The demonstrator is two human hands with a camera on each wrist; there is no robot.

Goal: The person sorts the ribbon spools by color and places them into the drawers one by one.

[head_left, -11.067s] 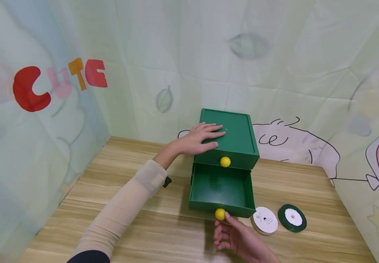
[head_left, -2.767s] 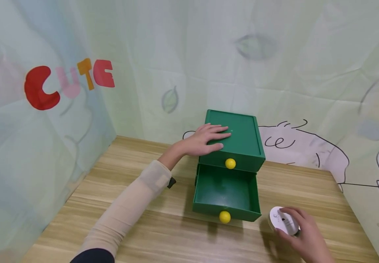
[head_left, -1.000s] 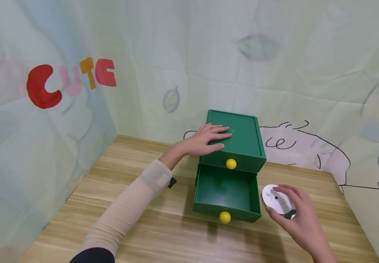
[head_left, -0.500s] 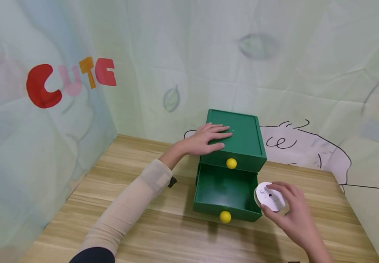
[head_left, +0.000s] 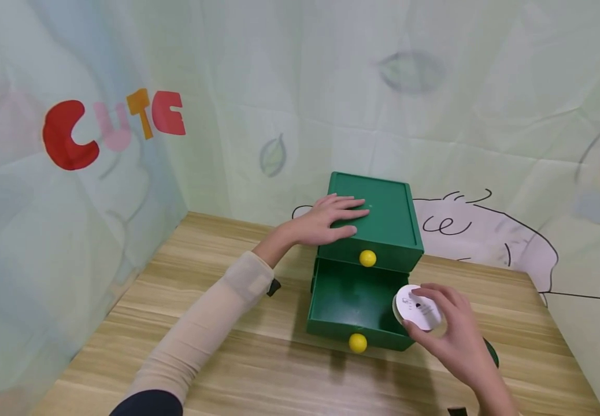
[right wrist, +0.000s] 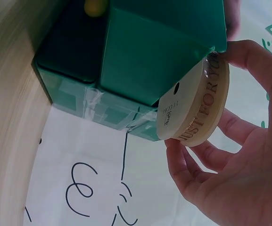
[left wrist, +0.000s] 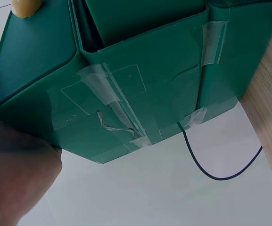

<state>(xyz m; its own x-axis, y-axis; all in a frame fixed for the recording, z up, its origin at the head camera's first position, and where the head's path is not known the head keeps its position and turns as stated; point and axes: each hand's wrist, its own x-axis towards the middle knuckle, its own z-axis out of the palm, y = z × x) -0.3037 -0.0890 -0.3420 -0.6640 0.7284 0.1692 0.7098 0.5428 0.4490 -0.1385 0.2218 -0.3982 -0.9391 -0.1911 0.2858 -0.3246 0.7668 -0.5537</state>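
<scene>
My left hand [head_left: 326,222] rests on top of a small green drawer cabinet [head_left: 383,222], fingers spread. My right hand [head_left: 453,332] pinches a roll of ribbon [head_left: 419,315] by its edge, thumb on the near side. In the right wrist view, the cream ribbon [right wrist: 209,106] bears the print "JUST FOR YOU", and its white label side faces the cabinet. The roll overlaps the right wall of the pulled-out drawer [head_left: 352,306] in the head view. A yellow knob [head_left: 358,343] marks that drawer's front; the drawer above is closed.
A dark green roll [head_left: 491,352] lies on the wooden table [head_left: 217,358], mostly hidden behind my right hand. Clear tape [left wrist: 103,84] runs over the cabinet's side. A printed cloth backdrop [head_left: 300,104] stands close behind the cabinet.
My right hand has left the lower knob, picked the ribbon roll up from the table and carried it left to the drawer's side. My left hand has stayed on the cabinet top.
</scene>
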